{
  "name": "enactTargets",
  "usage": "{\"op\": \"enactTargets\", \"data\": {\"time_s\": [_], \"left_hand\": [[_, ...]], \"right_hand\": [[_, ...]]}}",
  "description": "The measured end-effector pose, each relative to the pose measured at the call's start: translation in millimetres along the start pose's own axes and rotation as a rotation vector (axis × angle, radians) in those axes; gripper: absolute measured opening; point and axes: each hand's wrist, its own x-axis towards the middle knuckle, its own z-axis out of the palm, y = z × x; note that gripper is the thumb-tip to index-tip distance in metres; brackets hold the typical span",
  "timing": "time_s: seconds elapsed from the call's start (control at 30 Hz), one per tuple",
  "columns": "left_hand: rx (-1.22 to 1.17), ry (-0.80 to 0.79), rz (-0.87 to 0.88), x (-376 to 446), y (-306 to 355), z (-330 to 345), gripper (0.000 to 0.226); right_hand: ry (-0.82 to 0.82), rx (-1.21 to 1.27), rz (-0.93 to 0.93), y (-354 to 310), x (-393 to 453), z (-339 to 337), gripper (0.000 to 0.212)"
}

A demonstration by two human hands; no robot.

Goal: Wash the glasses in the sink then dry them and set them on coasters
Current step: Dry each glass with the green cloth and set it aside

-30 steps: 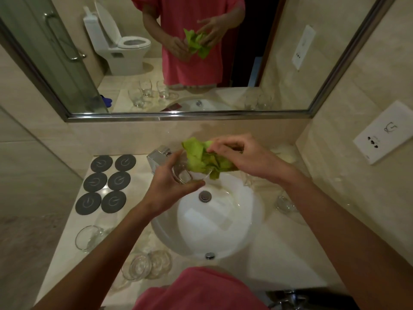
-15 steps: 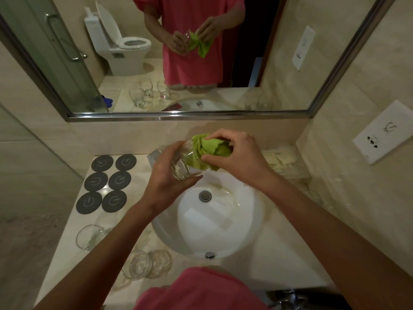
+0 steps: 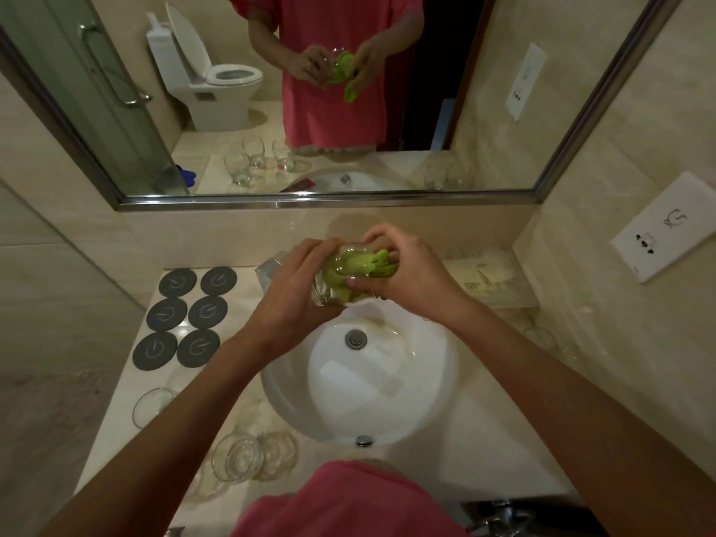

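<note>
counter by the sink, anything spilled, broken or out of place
Nothing stands out. The coasters lie in neat pairs, glasses wait beside the sink, and the hands hold one glass with a cloth inside.

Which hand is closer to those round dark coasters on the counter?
The left hand. It grips the glass above the sink's back edge, just right of the coasters. The right hand, stuffing the green cloth inside, is farther right.

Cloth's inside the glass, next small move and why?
Probably twist the green cloth round inside the clear glass: the right hand has it stuffed in, the left hand grips the glass over the white sink.
</note>
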Motion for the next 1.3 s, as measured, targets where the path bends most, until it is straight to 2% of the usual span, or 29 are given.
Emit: {"op": "enactTargets", "data": {"time_s": [0.1, 0.2, 0.27, 0.4, 0.43, 0.53, 0.6, 0.67, 0.77, 0.8, 0.87, 0.97, 1.07, 1.13, 1.17, 1.23, 1.3], "left_hand": [[-0.019, -0.082, -0.043, 2, 7, -3, 0.082], [-0.090, -0.168, -0.094, 3, 16, -9, 0.076], [-0.269, -0.274, -0.194, 4, 26, -17, 0.063], [-0.612, -0.554, -0.423, 12, 34, -32, 0.030], [-0.698, -0.633, -0.439, 14, 30, -34, 0.034], [-0.959, -0.828, -0.466, 17, 17, -33, 0.064], [-1.007, -0.871, -0.476, 18, 12, -31, 0.074], [-1.004, -0.837, -0.492, 19, 14, -32, 0.069], [-0.744, -0.702, -0.447, 21, 25, -36, 0.024], [-0.644, -0.666, -0.425, 21, 28, -36, 0.018], [-0.569, -0.612, -0.406, 17, 27, -33, 0.028], [-0.463, -0.489, -0.332, 10, 20, -24, 0.057], [-0.252, -0.252, -0.206, 1, 18, -8, 0.069], [-0.133, -0.092, -0.133, -4, 16, 1, 0.076], [-0.071, -0.051, -0.086, -5, 14, 4, 0.078], [0.045, -0.043, 0.011, -4, 7, 6, 0.083], [0.016, -0.087, 0.026, -1, 4, 0, 0.088]], "right_hand": [[-0.030, -0.077, -0.108, 8, 3, 2, 0.040], [0.037, -0.201, -0.367, 22, 3, 3, 0.043], [0.084, -0.269, -0.551, 30, 2, 3, 0.045], [0.147, -0.329, -0.796, 28, 2, -7, 0.041], [0.149, -0.341, -0.853, 25, 4, -10, 0.042], [0.089, -0.301, -0.945, 14, 10, -18, 0.046], [0.027, -0.221, -0.888, 9, 14, -19, 0.047], [-0.027, -0.121, -0.726, 7, 17, -17, 0.044], [-0.096, -0.032, -0.427, 6, 18, -16, 0.025], [-0.136, -0.035, -0.315, 6, 18, -15, 0.020], [-0.235, -0.071, -0.093, 7, 19, -12, 0.027], [-0.384, -0.016, 0.208, 12, 16, -5, 0.040], [-0.462, 0.170, 0.447, 16, 14, 2, 0.036], [-0.441, 0.315, 0.490, 16, 13, 7, 0.030], [-0.414, 0.311, 0.445, 16, 13, 8, 0.022], [-0.358, 0.211, 0.309, 13, 11, 7, 0.018], [-0.321, 0.144, 0.201, 12, 9, 3, 0.029]]}}
